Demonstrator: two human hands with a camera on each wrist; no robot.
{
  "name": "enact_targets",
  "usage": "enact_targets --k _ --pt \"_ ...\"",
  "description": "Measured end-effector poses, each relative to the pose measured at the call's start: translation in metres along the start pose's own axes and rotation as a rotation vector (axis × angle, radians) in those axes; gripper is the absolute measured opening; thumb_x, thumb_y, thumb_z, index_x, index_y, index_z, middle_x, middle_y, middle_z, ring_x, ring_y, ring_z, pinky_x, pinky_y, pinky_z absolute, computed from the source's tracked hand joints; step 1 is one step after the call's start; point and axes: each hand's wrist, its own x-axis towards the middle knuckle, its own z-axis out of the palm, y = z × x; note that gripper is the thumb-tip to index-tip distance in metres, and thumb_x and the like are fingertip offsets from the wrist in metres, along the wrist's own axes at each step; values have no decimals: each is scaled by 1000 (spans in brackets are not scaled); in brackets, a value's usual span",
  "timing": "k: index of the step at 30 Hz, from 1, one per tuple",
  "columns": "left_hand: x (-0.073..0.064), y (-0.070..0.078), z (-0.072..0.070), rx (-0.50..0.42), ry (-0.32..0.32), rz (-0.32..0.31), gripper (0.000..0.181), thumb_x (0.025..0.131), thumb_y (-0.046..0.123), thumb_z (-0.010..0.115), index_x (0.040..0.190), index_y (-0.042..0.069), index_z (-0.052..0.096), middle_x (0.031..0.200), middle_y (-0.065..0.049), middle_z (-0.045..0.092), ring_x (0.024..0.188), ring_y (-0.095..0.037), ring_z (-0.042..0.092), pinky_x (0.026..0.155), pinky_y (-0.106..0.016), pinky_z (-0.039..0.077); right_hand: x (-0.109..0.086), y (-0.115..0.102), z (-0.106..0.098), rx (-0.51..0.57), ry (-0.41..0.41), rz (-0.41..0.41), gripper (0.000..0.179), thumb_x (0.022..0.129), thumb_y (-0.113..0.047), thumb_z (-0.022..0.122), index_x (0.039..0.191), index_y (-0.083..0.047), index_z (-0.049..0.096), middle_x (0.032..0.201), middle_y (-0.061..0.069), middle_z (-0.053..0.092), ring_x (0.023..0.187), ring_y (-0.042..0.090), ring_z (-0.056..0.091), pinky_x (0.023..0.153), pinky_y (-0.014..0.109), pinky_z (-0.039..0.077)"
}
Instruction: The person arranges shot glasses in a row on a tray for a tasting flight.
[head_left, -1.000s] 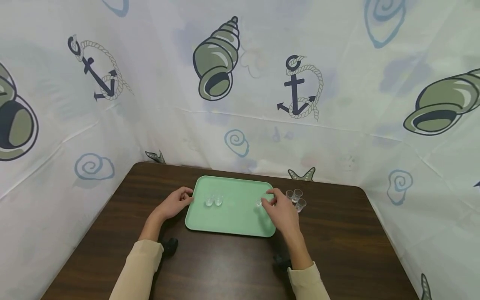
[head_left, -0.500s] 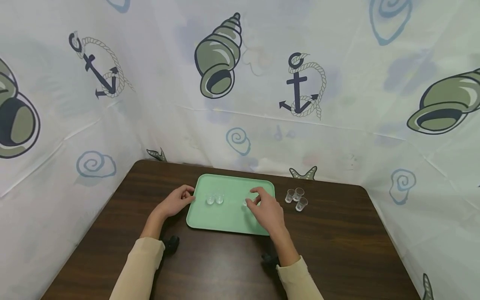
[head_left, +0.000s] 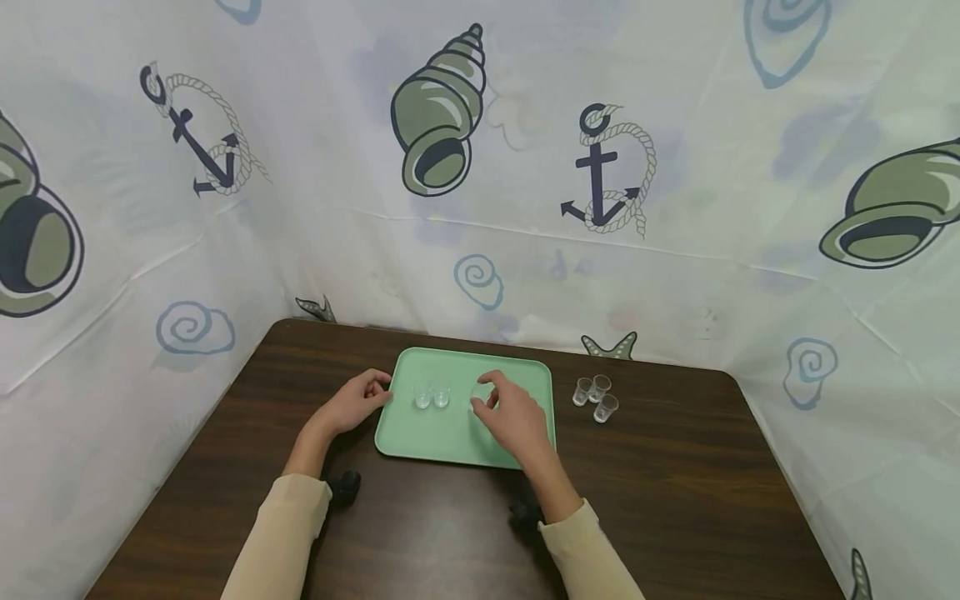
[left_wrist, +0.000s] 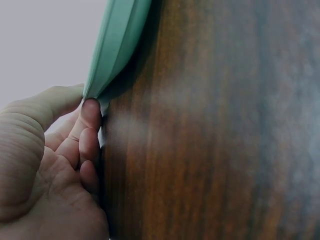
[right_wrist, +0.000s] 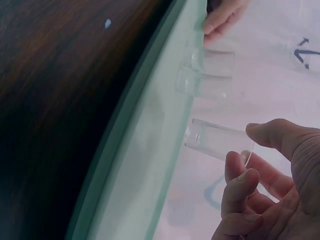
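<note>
My right hand [head_left: 516, 421] pinches a small clear shot glass [right_wrist: 217, 140] near its rim, thumb on one side and fingers on the other. In the right wrist view the glass's base is close over the green tray [head_left: 442, 437]. Two more shot glasses [head_left: 432, 397] stand side by side on the tray's left half, to the left of the held one. At the tray's left edge, my left hand [head_left: 348, 414] holds the rim between thumb and fingers, as the left wrist view shows close up.
Three shot glasses [head_left: 606, 408] stand in a cluster on the dark wooden table [head_left: 675, 467], just right of the tray. Behind the table hangs a white cloth [head_left: 337, 150] printed with shells and anchors. Each wrist carries a black camera [head_left: 347, 487].
My right hand has carried its shot glass leftward over the tray, toward the two standing glasses. My left hand has stayed at the tray's left edge. The view has shifted slightly.
</note>
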Motion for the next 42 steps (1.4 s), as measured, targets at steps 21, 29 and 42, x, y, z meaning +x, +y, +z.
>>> enact_targets --k 21,29,42 --pt "1 0 1 -4 0 14 42 112 19 59 147 -5 52 99 -13 60 82 -22 50 77 -36 43 19 -3 23 -39 -61 7 36 103 -37 72 136 -25 68 93 -6 71 59 14 58 52 34 45" --pt "4 -2 2 13 14 7 42 112 19 60 146 -4 52 99 -12 61 81 -22 50 75 -35 43 25 -4 26 -45 -69 16 34 103 -39 71 135 -28 67 95 -7 71 60 13 58 53 34 46" --pt "2 -1 1 -2 14 2 43 112 19 60 146 -4 52 99 -12 61 82 -21 51 76 -35 43 26 -5 25 -32 -100 8 41 104 -37 71 143 -26 63 104 -4 76 60 13 60 53 34 46"
